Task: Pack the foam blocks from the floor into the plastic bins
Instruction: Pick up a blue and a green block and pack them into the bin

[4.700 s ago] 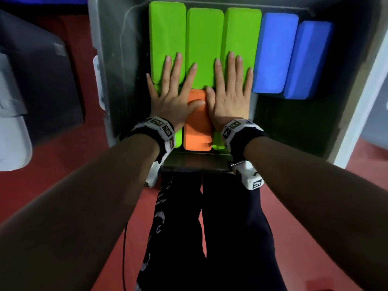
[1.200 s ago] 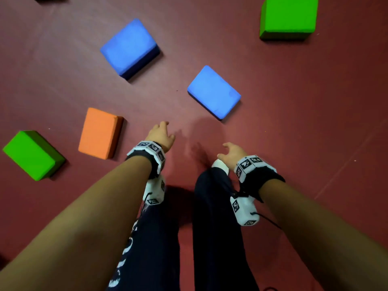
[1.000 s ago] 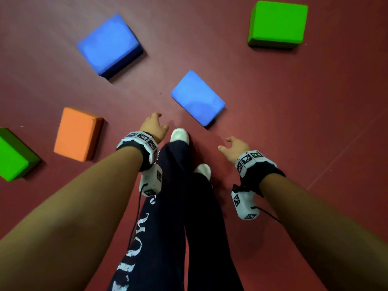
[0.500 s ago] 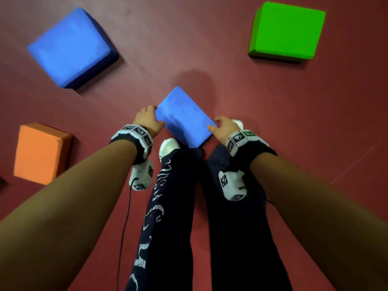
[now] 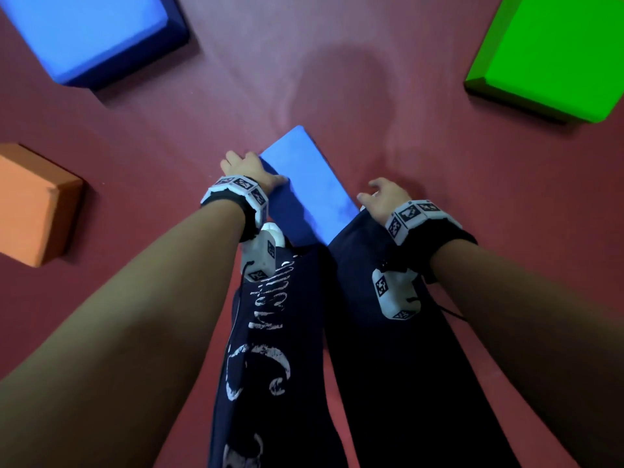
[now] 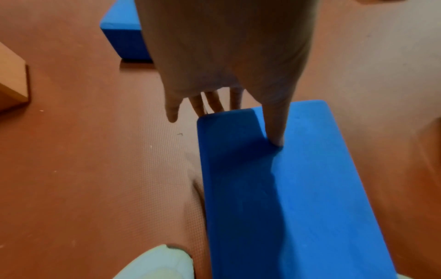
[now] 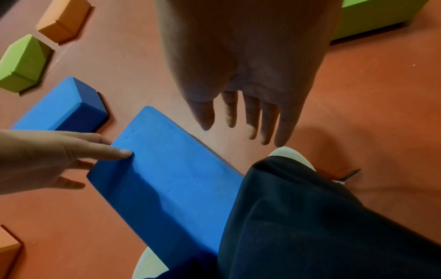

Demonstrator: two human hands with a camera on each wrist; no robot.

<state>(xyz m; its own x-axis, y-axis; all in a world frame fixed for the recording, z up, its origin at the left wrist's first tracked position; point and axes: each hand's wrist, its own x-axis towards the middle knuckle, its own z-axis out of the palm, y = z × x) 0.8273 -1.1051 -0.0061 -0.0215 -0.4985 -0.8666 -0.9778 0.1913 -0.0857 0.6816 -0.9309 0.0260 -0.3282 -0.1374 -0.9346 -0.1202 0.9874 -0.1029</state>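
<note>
A flat blue foam block [image 5: 305, 187] lies on the red floor just in front of my legs. My left hand [image 5: 251, 170] grips its left edge. In the left wrist view the thumb [image 6: 276, 132] presses on the blue block's [image 6: 298, 188] top while the other fingers reach down past the edge. In the right wrist view those fingers curl under the blue block [image 7: 167, 179]. My right hand [image 5: 376, 195] hovers just off the block's right side, fingers spread and holding nothing [image 7: 241, 128]. No bin is in view.
A thicker blue block [image 5: 91, 32] lies at the far left, a green block [image 5: 553, 52] at the far right and an orange block [image 5: 33, 204] to the left. Another green block [image 7: 21, 64] and orange block [image 7: 64, 18] lie beyond. My white shoes [image 7: 291, 156] stand beside the held block.
The view has dropped closer to the floor. Half a second ago both hands touched the blue block's edges; now the right hand is off it and the left hand still grips.
</note>
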